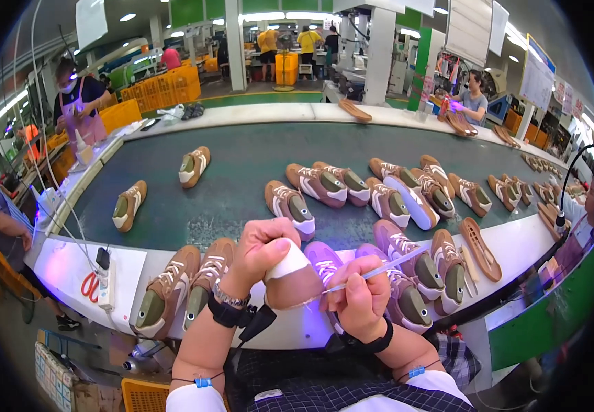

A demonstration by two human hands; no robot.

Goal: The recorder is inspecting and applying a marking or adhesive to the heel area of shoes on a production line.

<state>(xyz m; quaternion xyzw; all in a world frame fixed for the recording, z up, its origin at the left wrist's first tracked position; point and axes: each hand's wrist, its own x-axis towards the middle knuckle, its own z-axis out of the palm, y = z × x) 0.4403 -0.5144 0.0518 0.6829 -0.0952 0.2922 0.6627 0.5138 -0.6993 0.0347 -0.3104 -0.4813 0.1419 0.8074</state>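
Observation:
My left hand (261, 253) is closed around a brown shoe (291, 290) with a white section, held up over the near ledge. Much of that shoe is hidden by the hand and the viewing angle. My right hand (360, 301) pinches a thin, pale, pen-like tool (398, 261), whose tip is at the shoe's lower edge; I cannot tell whether it touches. To the left of my hands, a pair of brown laced shoes (167, 288) stands on the white ledge (128, 275). Right of them are several more laced shoes (401, 292), some tinted purple by light.
Several brown shoes (321, 184) sit on the dark green conveyor belt (242, 154). Brown soles (480, 248) lie at the right of the ledge. Red-handled scissors (90, 287) and a white power strip (106, 281) are at the left. Co-workers (80, 103) stand around the line.

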